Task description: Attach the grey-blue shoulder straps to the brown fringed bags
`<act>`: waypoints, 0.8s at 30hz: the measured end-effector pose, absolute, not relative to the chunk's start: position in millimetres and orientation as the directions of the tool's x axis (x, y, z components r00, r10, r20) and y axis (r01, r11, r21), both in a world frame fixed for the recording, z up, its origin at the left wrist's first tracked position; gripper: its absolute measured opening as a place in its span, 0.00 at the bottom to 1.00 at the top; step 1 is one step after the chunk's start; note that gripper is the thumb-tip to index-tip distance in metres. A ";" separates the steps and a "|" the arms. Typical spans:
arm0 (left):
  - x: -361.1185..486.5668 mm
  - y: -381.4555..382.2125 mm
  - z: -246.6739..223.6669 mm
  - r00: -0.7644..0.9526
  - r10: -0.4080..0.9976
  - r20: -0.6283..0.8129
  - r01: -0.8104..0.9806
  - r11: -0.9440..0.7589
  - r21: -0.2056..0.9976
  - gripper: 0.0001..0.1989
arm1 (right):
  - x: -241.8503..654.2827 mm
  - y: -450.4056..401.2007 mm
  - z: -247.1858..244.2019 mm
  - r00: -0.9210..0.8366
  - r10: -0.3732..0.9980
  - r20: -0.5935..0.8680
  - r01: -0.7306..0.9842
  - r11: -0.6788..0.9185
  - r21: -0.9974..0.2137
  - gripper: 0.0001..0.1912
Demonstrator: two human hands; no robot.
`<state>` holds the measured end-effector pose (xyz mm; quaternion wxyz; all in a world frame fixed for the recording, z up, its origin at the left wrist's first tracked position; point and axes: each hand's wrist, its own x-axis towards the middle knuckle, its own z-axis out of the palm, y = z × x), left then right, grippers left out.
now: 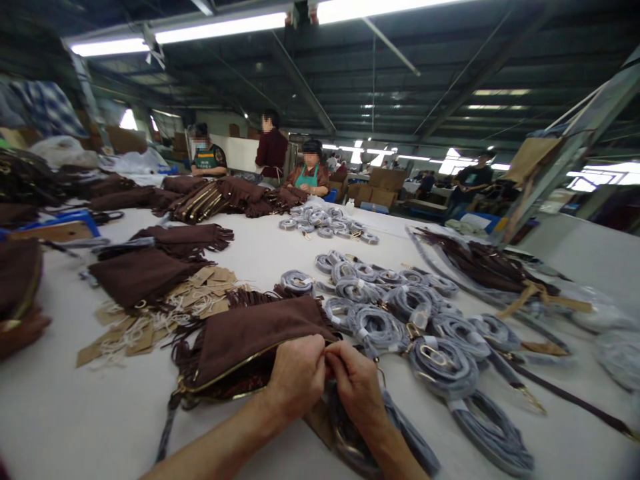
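A brown fringed bag (pixel 260 330) with a gold zipper lies on the white table in front of me, its zipper partly open. My left hand (pixel 299 373) is closed at the bag's right end, fingers curled on its edge. Beside it, touching or nearly touching, my right hand (pixel 353 377) is pinched closed; what lies between its fingertips is hidden. Under and right of my right hand is a grey wrapped strap coil (pixel 407 430). More coiled straps (pixel 375 327) with gold clasps spread to the right of the bag.
Paper tags with white strings (pixel 143 333) lie left of the bag, near another brown bag (pixel 143 273). Brown bags (pixel 240 193) are piled at the back. Long brown straps (pixel 480 263) lie at the right. People sit and stand beyond the white table (pixel 75 407).
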<state>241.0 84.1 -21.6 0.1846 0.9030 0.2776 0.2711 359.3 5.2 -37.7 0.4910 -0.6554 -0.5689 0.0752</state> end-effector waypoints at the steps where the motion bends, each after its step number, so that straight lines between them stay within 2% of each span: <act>1: 241.7 84.8 -21.6 0.699 0.609 0.376 0.415 -0.773 0.480 0.08 | 358.9 6.5 -38.2 0.338 0.816 0.468 0.676 0.136 -0.725 0.12; 4: 242.4 89.5 -18.2 0.703 0.622 0.345 0.425 -0.756 0.498 0.09 | 360.0 12.2 -34.3 0.349 0.830 0.436 0.637 0.132 -0.760 0.12; 7: 238.7 96.1 -9.9 0.728 0.602 0.327 0.339 -0.731 0.592 0.10 | 368.8 9.8 -16.9 0.349 0.862 0.369 0.623 0.081 -0.778 0.14; 9: 234.8 100.1 -3.4 0.747 0.584 0.319 0.282 -0.712 0.643 0.09 | 377.9 -3.9 -2.0 0.310 0.892 0.327 0.715 0.008 -0.700 0.15; 11: 230.9 103.5 2.7 0.762 0.571 0.306 0.257 -0.701 0.665 0.09 | 385.9 -27.2 6.4 0.223 0.946 0.234 0.825 -0.056 -0.562 0.15; 12: 228.8 104.9 5.5 0.766 0.568 0.301 0.254 -0.697 0.670 0.09 | 388.5 -40.7 5.9 0.167 0.972 0.164 0.868 -0.066 -0.493 0.20; 14: 222.8 107.8 11.0 0.781 0.550 0.296 0.243 -0.704 0.667 0.09 | 390.8 -66.3 -5.8 0.051 0.996 0.067 0.930 -0.023 -0.366 0.41; 15: 218.0 109.2 13.6 0.793 0.529 0.300 0.237 -0.723 0.648 0.09 | 391.0 -76.7 -15.4 0.045 0.998 0.047 0.951 -0.029 -0.307 0.43; 17: 203.3 111.4 18.3 0.833 0.456 0.314 0.229 -0.800 0.555 0.08 | 391.3 -90.7 -35.7 0.077 0.996 0.052 0.967 -0.062 -0.249 0.33; 18: 193.3 112.0 20.1 0.851 0.420 0.315 0.235 -0.841 0.487 0.10 | 392.4 -94.2 -42.9 0.087 0.993 0.074 0.963 -0.065 -0.260 0.27; 20: 170.1 111.5 21.7 0.868 0.402 0.291 0.295 -0.890 0.348 0.22 | 397.3 -95.5 -45.0 0.072 0.988 0.138 0.938 -0.020 -0.346 0.20; 22: 147.5 108.8 20.2 0.847 0.465 0.258 0.410 -0.880 0.239 0.34 | 404.7 -91.1 -27.9 0.054 0.981 0.189 0.887 0.039 -0.460 0.18; 24: 130.6 104.6 16.4 0.813 0.521 0.259 0.489 -0.853 0.180 0.35 | 410.8 -82.4 3.1 0.072 0.978 0.196 0.832 0.050 -0.553 0.17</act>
